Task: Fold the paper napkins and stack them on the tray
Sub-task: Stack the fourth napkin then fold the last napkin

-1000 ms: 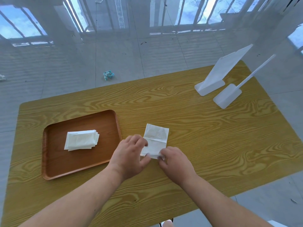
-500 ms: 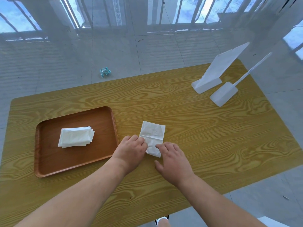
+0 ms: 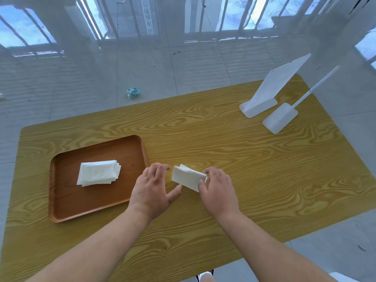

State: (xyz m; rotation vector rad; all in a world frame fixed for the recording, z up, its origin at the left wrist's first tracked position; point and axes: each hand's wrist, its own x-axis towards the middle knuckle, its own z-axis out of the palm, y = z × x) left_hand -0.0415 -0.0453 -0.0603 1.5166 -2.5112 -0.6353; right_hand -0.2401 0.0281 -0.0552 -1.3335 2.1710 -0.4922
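A folded white paper napkin (image 3: 188, 178) sits between the two hands, just above the wood-grain bench (image 3: 254, 169), its long edge slanting from upper left to lower right. From the left hand (image 3: 153, 187) the napkin lies at about 2 o'clock; from the right hand (image 3: 218, 188) it lies at about 10 o'clock.

The right hand pinches the napkin's right end, thumb below and fingertips on top, so this hand is closed on the paper. The left hand is spread fairly wide, palm down, fingers pointing toward 12 o'clock and thumb stretched toward 3 o'clock. The thumb tip reaches the napkin's lower left edge; whether it actually touches cannot be told. The left hand grips nothing.

At 9 o'clock from the hands, a brown tray (image 3: 67, 200) lies flat on the bench, its right rim just beside the left hand's fingers. On the tray's middle rests a stack of folded napkins (image 3: 98, 175), edges slightly fanned at the right side.

Well apart, at about 2 o'clock near the bench's far right corner, stand two white plastic sign holders (image 3: 270, 98), one just beside the other. On the grey floor beyond the bench, at about 11 o'clock, lies a small crumpled teal wrapper (image 3: 132, 92).
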